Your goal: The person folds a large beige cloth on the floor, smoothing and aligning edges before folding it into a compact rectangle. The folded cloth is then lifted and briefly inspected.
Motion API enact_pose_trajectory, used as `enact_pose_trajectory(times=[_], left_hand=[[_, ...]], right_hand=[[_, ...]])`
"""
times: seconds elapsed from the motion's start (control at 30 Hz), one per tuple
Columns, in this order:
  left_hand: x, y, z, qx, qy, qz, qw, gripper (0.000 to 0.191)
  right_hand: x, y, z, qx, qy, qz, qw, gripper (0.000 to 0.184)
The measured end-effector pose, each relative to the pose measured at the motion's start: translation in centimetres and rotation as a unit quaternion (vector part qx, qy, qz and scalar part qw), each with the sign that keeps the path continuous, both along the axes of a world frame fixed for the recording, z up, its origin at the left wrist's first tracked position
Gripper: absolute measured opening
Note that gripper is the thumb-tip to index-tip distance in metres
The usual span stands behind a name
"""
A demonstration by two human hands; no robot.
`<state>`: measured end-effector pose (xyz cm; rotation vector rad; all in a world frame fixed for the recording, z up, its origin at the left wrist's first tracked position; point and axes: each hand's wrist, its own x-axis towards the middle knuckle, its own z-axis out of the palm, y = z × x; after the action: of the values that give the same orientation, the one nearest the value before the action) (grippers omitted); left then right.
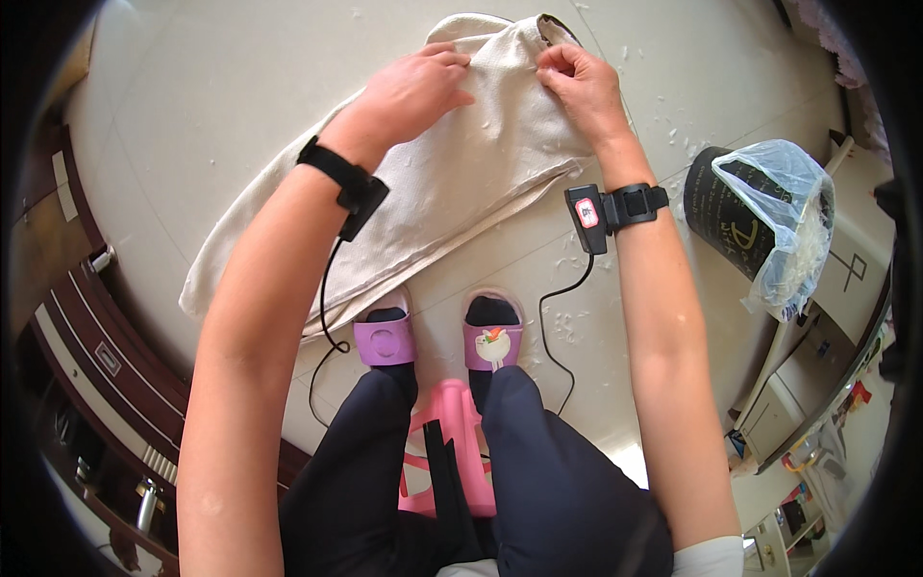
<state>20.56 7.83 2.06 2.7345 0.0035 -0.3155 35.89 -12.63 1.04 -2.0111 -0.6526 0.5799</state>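
Note:
A large piece of cream woven fabric [476, 155], folded into layers, lies over the tiled floor before me. Near its top edge my left hand [422, 90] rests palm down, fingers spread apart over the cloth. My right hand [577, 79] has its thumb and fingertips pinched on the fabric close to a top corner, where a dark-lined edge [555, 29] curls up. Small white shreds lie on the cloth. Both wrists wear black straps with a cabled black device.
Right of the cloth stands a black bin [728, 209] with a translucent bag holding white shreds. More white shreds [570, 324] litter the floor. My feet wear purple slippers [386, 342] near the cloth's lower edge. A pink plastic stool [458, 447] shows between my legs; dark wooden furniture [115, 360] stands left.

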Motion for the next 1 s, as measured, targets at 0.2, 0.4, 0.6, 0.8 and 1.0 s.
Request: enact_pose_trajectory(times=[0.2,0.4,0.6,0.8,1.0], left_hand=[[1.7,-2.1,0.3,0.077,-0.019,0.027,0.997,0.073],[3.3,-1.5,-0.4,0.133,0.02,0.015,0.991,0.097],[4.5,-1.6,-0.6,0.138,0.06,0.014,0.989,0.102],[5.7,-1.4,-0.5,0.152,0.086,-0.012,0.985,0.104],[5.5,-1.1,-0.9,0.147,0.057,-0.021,0.987,0.11]], right_hand=[[0.2,1.4,-0.6,-0.069,-0.194,0.081,0.975,0.013],[0.3,-0.1,1.0,-0.045,-0.009,-0.039,0.998,0.017],[-1.9,-0.1,1.3,-0.112,-0.239,0.087,0.961,0.016],[-3.4,-0.2,2.2,-0.093,-0.017,-0.006,0.996,0.014],[-3.7,-1.6,0.3,-0.099,-0.045,-0.104,0.989,0.014]])
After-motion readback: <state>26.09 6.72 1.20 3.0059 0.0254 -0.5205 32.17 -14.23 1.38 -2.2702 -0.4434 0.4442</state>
